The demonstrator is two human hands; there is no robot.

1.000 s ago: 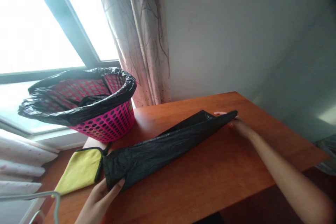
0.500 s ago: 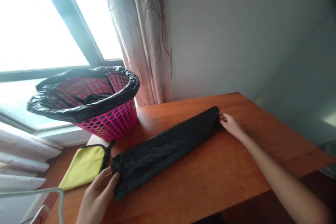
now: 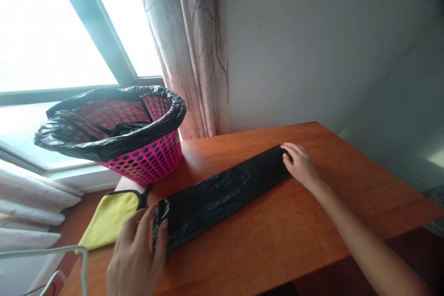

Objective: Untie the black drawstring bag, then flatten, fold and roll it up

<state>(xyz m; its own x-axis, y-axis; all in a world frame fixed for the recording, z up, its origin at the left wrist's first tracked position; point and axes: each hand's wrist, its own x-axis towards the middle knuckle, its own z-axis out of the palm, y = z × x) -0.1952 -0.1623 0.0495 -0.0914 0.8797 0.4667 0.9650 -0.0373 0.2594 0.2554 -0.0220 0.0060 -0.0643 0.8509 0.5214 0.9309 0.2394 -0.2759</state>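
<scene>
A black plastic bag (image 3: 222,194), folded into a long flat strip, lies slantwise across the wooden table. At its near left end, my left hand (image 3: 135,249) grips the edge, thumb over the top and fingers along the outer side. My right hand (image 3: 301,166) holds the far right end, with fingertips on the upper corner and the thumb lower down. The undersides of both ends are hidden by my fingers.
A pink perforated basket (image 3: 156,159) with a black liner over its rim stands at the back left. Beside my left hand lies a yellow cloth (image 3: 109,222) with dark edging. A pale bent tube (image 3: 83,263) crosses the lower left. The table (image 3: 347,185) meets the wall behind.
The strip's ends have drawn inward, and it looks slightly shorter. My left hand has shifted right and wraps further around its end; my right hand's fingers now lie over the far corner.
</scene>
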